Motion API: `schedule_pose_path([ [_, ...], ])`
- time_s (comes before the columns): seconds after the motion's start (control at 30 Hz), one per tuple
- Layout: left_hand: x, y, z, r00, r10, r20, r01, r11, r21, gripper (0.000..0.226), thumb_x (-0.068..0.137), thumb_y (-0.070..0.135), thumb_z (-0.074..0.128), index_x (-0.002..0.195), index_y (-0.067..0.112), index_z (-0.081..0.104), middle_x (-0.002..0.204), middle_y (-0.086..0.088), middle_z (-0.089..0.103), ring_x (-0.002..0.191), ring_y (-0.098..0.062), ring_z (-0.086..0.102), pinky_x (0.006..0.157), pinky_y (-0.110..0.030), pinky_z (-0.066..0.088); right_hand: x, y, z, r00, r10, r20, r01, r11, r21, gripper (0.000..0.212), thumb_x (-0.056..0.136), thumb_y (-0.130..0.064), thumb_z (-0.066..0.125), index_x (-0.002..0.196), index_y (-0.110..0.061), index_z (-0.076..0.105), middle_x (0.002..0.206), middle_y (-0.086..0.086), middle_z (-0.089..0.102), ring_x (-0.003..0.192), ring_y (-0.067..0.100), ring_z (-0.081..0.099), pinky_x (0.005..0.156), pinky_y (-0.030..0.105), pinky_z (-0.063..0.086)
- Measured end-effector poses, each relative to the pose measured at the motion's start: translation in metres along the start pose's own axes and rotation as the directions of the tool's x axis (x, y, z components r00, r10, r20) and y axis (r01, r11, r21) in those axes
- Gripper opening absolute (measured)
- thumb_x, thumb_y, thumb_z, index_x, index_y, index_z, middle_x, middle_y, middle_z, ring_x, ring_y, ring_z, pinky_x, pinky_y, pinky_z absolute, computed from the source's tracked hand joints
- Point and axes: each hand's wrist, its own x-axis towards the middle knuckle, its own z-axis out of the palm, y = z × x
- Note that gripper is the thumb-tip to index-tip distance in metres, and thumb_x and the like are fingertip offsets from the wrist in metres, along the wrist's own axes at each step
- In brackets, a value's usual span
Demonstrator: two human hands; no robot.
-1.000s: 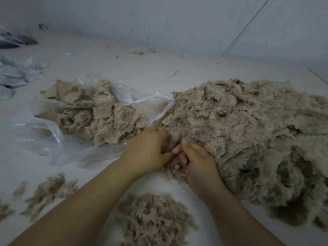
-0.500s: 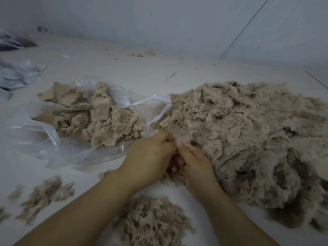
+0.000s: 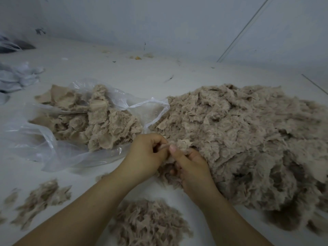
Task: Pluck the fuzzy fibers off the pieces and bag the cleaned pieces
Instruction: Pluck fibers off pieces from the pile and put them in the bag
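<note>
A big heap of fuzzy beige pieces point(image 3: 248, 139) covers the right half of the white surface. At its near left edge both hands work on one small piece point(image 3: 182, 144). My left hand point(image 3: 145, 155) pinches its left end with curled fingers. My right hand point(image 3: 191, 167) grips the piece from the right, thumb pressed on top. A clear plastic bag point(image 3: 40, 144) lies open to the left, holding several beige pieces point(image 3: 99, 125). A mound of plucked fibers point(image 3: 149, 222) sits between my forearms.
Smaller tufts of fiber point(image 3: 40, 196) lie scattered at the near left. Crumpled pale plastic bags point(image 3: 16, 77) rest at the far left. A grey wall point(image 3: 159, 20) rises behind the surface, with small debris point(image 3: 136, 57) along its base.
Both hands have lifted slightly at the heap's edge, and the piece now shows between left fingers and right thumb. The view has shifted a little.
</note>
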Motion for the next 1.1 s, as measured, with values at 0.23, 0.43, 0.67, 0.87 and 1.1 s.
schedule_pose_path([
  [0.23,-0.001,-0.007,0.003,0.999,-0.037,0.027,0.039,0.997,-0.065,0.011,0.089,0.012,0.069,0.08,0.018,0.065,0.065,-0.001,0.062,0.046,-0.008,0.051,0.042,-0.024,0.042,0.002,0.003,0.001,0.987,0.078,-0.143,-0.07,0.996,0.063,0.036,0.088,-0.035,0.069,0.105,-0.003,0.068,0.077,0.012,0.053,0.057,0.011,0.051,0.054,0.028,0.049],
  [0.43,-0.003,-0.014,-0.004,0.998,-0.057,0.025,0.058,0.998,-0.018,0.019,0.086,0.003,0.072,0.073,0.012,0.062,0.054,-0.003,0.06,0.042,-0.024,0.06,0.042,-0.031,0.051,0.001,0.003,0.002,0.987,0.058,-0.15,-0.043,0.994,0.101,0.046,0.092,-0.036,0.066,0.101,0.008,0.057,0.084,0.014,0.052,0.071,0.028,0.046,0.058,0.034,0.048],
  [0.67,0.003,-0.027,-0.013,0.988,0.139,-0.063,-0.112,0.942,0.316,0.016,0.083,-0.002,0.072,0.075,0.012,0.068,0.066,0.003,0.063,0.06,-0.011,0.06,0.058,-0.019,0.048,0.002,0.006,0.002,0.977,0.071,-0.201,-0.04,0.987,0.156,0.03,0.08,-0.043,0.072,0.083,-0.014,0.069,0.058,0.0,0.041,0.052,0.011,0.045,0.053,0.026,0.049],
  [0.87,0.002,-0.018,-0.015,0.989,0.117,-0.094,-0.095,0.972,0.213,0.017,0.091,0.014,0.066,0.077,0.02,0.074,0.077,0.011,0.068,0.07,-0.002,0.064,0.062,-0.02,0.049,-0.001,-0.001,0.002,0.997,0.052,-0.064,-0.049,0.997,0.054,0.029,0.08,-0.039,0.078,0.093,-0.012,0.075,0.088,0.022,0.07,0.064,0.019,0.059,0.053,0.025,0.049],
  [1.1,0.008,0.009,-0.013,0.973,-0.116,0.198,0.145,0.98,-0.138,0.03,0.083,0.011,0.077,0.11,0.02,0.069,0.074,-0.002,0.067,0.057,-0.012,0.063,0.052,-0.025,0.05,-0.006,-0.006,0.004,0.999,-0.013,0.033,0.015,0.998,-0.053,0.036,0.072,-0.042,0.077,0.085,-0.008,0.075,0.086,0.028,0.071,0.073,0.034,0.063,0.062,0.038,0.054],
])
